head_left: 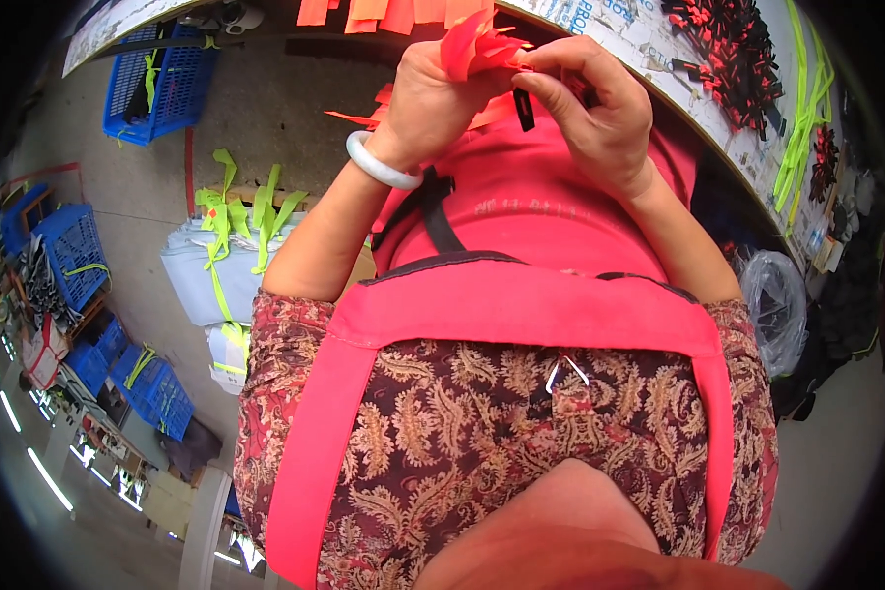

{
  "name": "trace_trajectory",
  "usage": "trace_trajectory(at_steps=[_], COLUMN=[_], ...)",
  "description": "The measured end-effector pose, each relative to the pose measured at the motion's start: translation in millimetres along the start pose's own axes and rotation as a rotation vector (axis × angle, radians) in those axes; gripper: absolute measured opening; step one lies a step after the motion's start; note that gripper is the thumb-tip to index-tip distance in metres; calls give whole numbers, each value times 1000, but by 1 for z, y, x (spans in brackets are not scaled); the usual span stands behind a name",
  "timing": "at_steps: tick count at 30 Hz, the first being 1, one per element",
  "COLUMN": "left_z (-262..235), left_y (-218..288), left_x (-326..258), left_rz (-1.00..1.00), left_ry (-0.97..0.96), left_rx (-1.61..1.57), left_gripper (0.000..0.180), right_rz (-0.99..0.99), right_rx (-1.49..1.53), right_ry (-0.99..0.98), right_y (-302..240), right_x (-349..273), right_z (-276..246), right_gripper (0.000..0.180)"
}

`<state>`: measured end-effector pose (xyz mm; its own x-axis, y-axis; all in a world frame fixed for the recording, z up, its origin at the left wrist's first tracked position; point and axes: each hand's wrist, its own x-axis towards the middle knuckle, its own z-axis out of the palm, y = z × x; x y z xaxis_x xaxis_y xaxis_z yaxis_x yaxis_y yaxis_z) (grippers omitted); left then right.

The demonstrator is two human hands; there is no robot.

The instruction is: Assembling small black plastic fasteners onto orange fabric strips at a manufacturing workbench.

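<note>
Close to the table edge, my left hand (431,110) is closed around a bunch of bright orange-red fabric strips (472,51), whose ends fan out above the fingers. Beside it, my right hand (605,118) pinches with thumb and forefinger at the side of the bunch. A short black strip (525,110) hangs down between the two hands by the right thumb. Whether it is joined to an orange strip is hidden by the fingers. More orange strips lie on my lap below the left hand, against the red apron (521,206).
The table (649,59) bears orange strips (388,14) at its edge, a heap of small black-and-red pieces (733,59) and long neon-yellow strips (804,118). Left on the floor are blue crates (162,84) and a grey stack (192,270) with yellow strips. A clear plastic bag (775,310) hangs right.
</note>
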<state>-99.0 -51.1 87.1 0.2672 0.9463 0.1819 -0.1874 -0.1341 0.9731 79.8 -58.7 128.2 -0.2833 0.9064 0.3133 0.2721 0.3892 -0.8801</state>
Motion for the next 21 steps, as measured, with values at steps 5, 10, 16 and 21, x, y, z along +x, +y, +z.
trace_trajectory(at_steps=[5,10,16,21], left_z=[-5,-4,11,18], left_y=[8,0,-9,-16], left_x=[3,-1,7,6], left_rz=[-172,-41,-110,-157], left_ry=[-98,-93,-25,25], left_rx=[-23,20,-59,-58], left_gripper=[17,16,13,14], right_rz=[-2,35,69,147], right_rx=[30,-8,32,78], right_ry=[16,-46,-48,-50], right_y=[6,5,21,30], right_x=[-5,-8,-8,-14], right_z=[1,4,-9,-10], right_gripper=[13,14,15,14])
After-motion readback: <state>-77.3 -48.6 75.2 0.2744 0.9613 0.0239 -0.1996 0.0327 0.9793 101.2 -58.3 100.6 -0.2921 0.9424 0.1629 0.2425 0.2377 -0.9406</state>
